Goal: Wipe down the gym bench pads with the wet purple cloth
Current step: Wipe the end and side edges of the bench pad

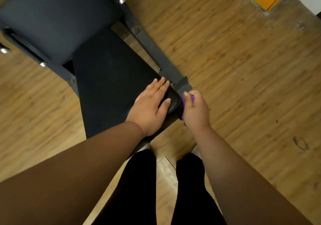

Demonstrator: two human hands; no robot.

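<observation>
My right hand [195,110] bunches the purple cloth [182,101] against the seat pad [112,89] edge, just beside my flat left hand [151,106] bracing on top, so I should press firmly and drag along the side.

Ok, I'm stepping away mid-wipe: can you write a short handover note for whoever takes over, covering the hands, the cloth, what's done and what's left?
Left hand: open, resting flat on the near corner of the black seat pad.
Right hand: grips the purple cloth, held against the pad's side edge at that same corner.
Done: cannot tell; no wet marks show on the seat pad or the back pad.
Left: probably finish this edge, then treat both pad tops as unwiped.
</observation>
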